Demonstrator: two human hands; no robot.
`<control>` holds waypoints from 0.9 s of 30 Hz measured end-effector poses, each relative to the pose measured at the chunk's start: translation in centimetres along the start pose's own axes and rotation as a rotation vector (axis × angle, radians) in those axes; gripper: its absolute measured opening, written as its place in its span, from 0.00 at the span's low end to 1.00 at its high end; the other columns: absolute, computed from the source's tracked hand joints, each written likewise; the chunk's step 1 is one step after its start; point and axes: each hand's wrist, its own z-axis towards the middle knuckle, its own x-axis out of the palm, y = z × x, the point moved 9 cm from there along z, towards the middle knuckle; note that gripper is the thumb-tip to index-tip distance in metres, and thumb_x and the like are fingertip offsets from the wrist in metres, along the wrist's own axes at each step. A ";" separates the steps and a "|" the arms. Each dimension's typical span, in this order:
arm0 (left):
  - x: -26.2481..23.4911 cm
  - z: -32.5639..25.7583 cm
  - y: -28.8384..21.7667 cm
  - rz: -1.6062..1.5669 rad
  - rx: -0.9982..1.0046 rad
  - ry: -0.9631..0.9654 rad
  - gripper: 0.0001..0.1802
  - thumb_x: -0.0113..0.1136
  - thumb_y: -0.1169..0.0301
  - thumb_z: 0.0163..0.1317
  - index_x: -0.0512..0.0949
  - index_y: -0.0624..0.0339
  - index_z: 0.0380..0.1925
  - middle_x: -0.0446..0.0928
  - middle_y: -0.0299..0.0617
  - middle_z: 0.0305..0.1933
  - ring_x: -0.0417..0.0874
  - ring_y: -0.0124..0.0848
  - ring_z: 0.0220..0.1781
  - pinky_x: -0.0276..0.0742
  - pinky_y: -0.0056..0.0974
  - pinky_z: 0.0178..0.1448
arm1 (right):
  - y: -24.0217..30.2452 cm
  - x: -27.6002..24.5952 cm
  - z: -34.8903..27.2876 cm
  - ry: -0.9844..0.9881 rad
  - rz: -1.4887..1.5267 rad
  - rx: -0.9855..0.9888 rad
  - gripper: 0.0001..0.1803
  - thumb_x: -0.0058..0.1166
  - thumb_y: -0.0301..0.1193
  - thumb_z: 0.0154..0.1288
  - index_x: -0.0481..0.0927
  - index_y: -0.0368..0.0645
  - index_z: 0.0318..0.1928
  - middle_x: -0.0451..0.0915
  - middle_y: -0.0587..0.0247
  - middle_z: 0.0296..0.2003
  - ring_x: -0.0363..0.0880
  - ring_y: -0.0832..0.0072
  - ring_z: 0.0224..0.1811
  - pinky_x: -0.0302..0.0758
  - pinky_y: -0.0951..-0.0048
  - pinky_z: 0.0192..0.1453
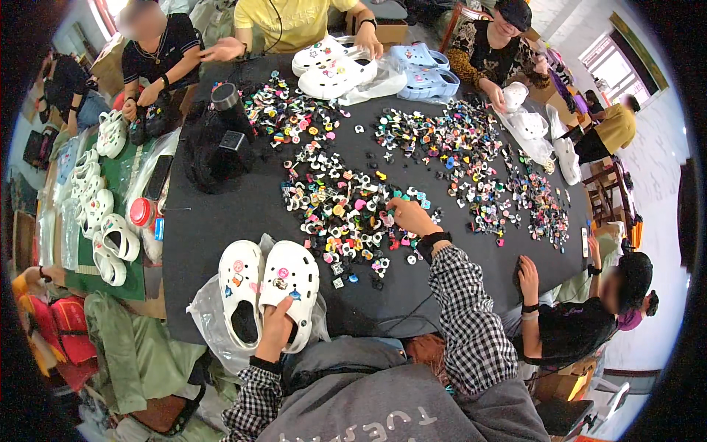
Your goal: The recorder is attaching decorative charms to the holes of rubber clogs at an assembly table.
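Left hand (275, 328) grips white clog (292, 274), toe pointing away | clog lies left of right hand (409, 217), nearer the body | right hand among loose charms (337, 214), cannot tell if pinching

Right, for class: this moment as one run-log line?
left hand: holding white clog | right hand: at loose charms | matching clog: alongside | surface: black table

Lettering on Garments and Small Goods

Item one: grey garment (331, 420), bottom of view; bears large white capitals, set at a slant, partly cut off below.
Item two: yellow shirt (305, 28), top of view; carries pale, faint lettering across the chest.
Item three: black shirt (576, 335), right side; shows small purple print, too small to read.
Item four: loose charms (339, 210); any characters are too small to tell.
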 end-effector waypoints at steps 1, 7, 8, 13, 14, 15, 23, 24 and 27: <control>0.1 -0.1 -0.1 -0.017 0.004 -0.002 0.23 0.50 0.77 0.65 0.64 0.66 0.60 0.69 0.44 0.61 0.71 0.36 0.62 0.64 0.42 0.67 | 0.1 0.1 0.1 0.002 0.002 -0.002 0.14 0.45 0.24 0.56 0.80 0.46 0.42 0.80 0.47 0.27 0.80 0.52 0.32 0.75 0.56 0.39; 0.1 -0.1 -0.1 0.003 -0.001 -0.009 0.21 0.50 0.78 0.65 0.65 0.66 0.58 0.70 0.44 0.60 0.72 0.36 0.61 0.66 0.41 0.67 | -1.7 -0.9 0.3 -0.157 0.022 0.086 0.11 0.42 0.27 0.61 0.79 0.46 0.39 0.80 0.45 0.27 0.80 0.49 0.32 0.74 0.51 0.37; 0.2 -0.1 -0.1 0.003 -0.002 -0.008 0.21 0.50 0.78 0.65 0.65 0.66 0.58 0.70 0.44 0.60 0.72 0.36 0.61 0.66 0.41 0.67 | -1.9 -0.8 0.3 -0.157 0.021 0.087 0.11 0.42 0.27 0.61 0.79 0.46 0.39 0.80 0.45 0.27 0.80 0.49 0.32 0.74 0.51 0.37; -0.4 0.0 0.3 -0.016 -0.046 -0.018 0.24 0.51 0.78 0.65 0.63 0.66 0.61 0.69 0.44 0.61 0.71 0.36 0.61 0.66 0.41 0.66 | -2.3 -1.6 -0.2 -0.290 -0.088 0.100 0.07 0.53 0.25 0.56 0.78 0.42 0.37 0.79 0.54 0.27 0.79 0.56 0.32 0.74 0.58 0.35; -0.7 0.1 0.4 -0.015 -0.045 -0.017 0.24 0.51 0.78 0.65 0.63 0.66 0.61 0.69 0.44 0.61 0.71 0.36 0.61 0.66 0.41 0.66 | -2.2 -1.6 -0.3 -0.290 -0.088 0.100 0.07 0.53 0.25 0.56 0.78 0.42 0.37 0.79 0.54 0.27 0.79 0.56 0.32 0.74 0.58 0.35; -0.8 0.1 0.5 0.001 -0.034 -0.023 0.23 0.51 0.78 0.65 0.63 0.66 0.60 0.69 0.44 0.61 0.71 0.36 0.61 0.66 0.41 0.65 | -2.3 -1.8 -0.4 -0.302 -0.096 0.107 0.08 0.56 0.25 0.54 0.78 0.42 0.37 0.79 0.54 0.28 0.79 0.56 0.33 0.74 0.59 0.36; -0.7 -0.1 0.4 -0.014 -0.046 -0.029 0.23 0.51 0.78 0.65 0.63 0.66 0.60 0.68 0.43 0.61 0.71 0.35 0.61 0.67 0.40 0.65 | -1.6 -2.7 -1.1 -0.383 -0.056 0.120 0.07 0.58 0.24 0.53 0.74 0.41 0.33 0.76 0.56 0.34 0.77 0.57 0.37 0.73 0.60 0.38; -0.6 0.0 0.3 -0.004 -0.029 -0.041 0.22 0.52 0.78 0.64 0.65 0.66 0.58 0.70 0.43 0.59 0.72 0.35 0.60 0.67 0.41 0.65 | -1.4 -2.3 -0.9 -0.349 -0.079 0.067 0.06 0.57 0.24 0.53 0.74 0.41 0.32 0.75 0.57 0.34 0.77 0.57 0.37 0.73 0.60 0.38; -0.6 0.0 0.2 0.004 -0.012 -0.047 0.21 0.53 0.77 0.63 0.66 0.66 0.57 0.71 0.44 0.58 0.72 0.35 0.59 0.66 0.42 0.66 | -1.4 -2.0 -1.0 -0.319 -0.084 0.015 0.06 0.56 0.24 0.54 0.74 0.43 0.32 0.73 0.57 0.34 0.76 0.55 0.37 0.73 0.57 0.38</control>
